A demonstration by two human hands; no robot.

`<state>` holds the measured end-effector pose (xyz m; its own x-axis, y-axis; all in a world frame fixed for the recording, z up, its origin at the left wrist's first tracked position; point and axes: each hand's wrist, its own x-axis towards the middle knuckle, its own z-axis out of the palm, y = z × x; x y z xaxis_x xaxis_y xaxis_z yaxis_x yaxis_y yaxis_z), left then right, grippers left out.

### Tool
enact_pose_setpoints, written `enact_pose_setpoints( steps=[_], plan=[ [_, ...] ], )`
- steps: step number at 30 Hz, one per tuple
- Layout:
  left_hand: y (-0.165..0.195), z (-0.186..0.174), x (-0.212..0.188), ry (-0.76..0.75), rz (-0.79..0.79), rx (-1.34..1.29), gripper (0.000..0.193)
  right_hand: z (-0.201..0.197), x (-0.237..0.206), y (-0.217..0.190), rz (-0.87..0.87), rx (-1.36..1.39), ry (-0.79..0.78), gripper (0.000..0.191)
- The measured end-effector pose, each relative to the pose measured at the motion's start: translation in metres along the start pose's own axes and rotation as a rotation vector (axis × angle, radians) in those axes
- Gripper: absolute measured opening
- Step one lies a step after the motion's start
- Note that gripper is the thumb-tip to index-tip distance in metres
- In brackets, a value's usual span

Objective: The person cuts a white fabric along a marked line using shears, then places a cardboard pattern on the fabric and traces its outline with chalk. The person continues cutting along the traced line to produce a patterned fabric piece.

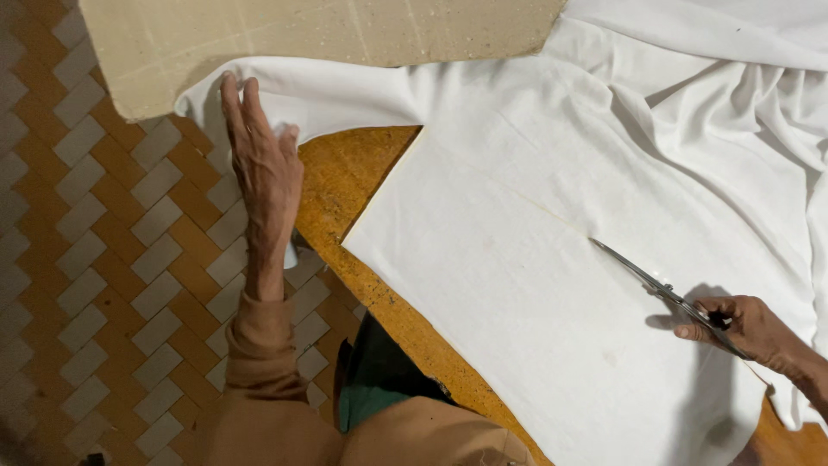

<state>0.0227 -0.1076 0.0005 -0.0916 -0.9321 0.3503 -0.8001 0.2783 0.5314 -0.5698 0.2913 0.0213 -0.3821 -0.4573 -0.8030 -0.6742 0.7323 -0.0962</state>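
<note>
Lying spread over a wooden table (345, 185), a large sheet of white fabric (535, 285) fills most of the view from above. Its near portion is flat and smooth, while the far right side is bunched into soft folds. A pair of metal scissors (655, 285) rests on the flat part, its blades pointing up and left along a faint straight line in the cloth. The right hand (742, 326) is closed around the scissor handles at the lower right. The left hand (263, 168) lies flat with fingers extended, pressing the cloth's left edge where it hangs over the table corner. A tan cardboard panel (319, 39) covers the fabric along the top. Below, a floor (112, 250) of orange and grey tiles in a herringbone pattern shows at left. The cloth looks light, thin and limp, likely to shift or wrinkle easily, so it is best held flat under a palm near the cutting line.
</note>
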Motion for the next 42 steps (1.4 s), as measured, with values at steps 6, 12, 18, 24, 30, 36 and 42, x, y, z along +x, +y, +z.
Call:
enact_pose_setpoints(
  steps=[6,12,18,24,30,36,42],
  plan=[
    [0.109,0.011,-0.108,-0.243,0.234,0.144,0.059,-0.009,-0.002,0.004,-0.073,-0.079,-0.083,0.058],
    [0.142,0.015,-0.159,-0.461,0.222,0.234,0.067,-0.022,-0.007,-0.006,-0.078,0.080,-0.205,0.057],
    [0.137,0.019,-0.163,-0.480,0.202,0.243,0.068,-0.029,-0.010,-0.033,-0.087,0.060,-0.301,0.079],
    [0.135,0.024,-0.165,-0.465,0.219,0.288,0.068,-0.027,-0.011,-0.049,-0.179,0.129,-0.260,0.086],
    [0.134,0.025,-0.167,-0.470,0.220,0.302,0.068,-0.023,-0.006,-0.050,-0.220,0.166,-0.246,0.088],
    [0.134,0.026,-0.166,-0.455,0.228,0.290,0.067,-0.025,-0.007,-0.061,-0.155,0.150,-0.200,0.077],
    [0.135,0.024,-0.164,-0.456,0.217,0.255,0.067,-0.034,-0.012,-0.073,-0.138,0.133,-0.185,0.060]
  ],
)
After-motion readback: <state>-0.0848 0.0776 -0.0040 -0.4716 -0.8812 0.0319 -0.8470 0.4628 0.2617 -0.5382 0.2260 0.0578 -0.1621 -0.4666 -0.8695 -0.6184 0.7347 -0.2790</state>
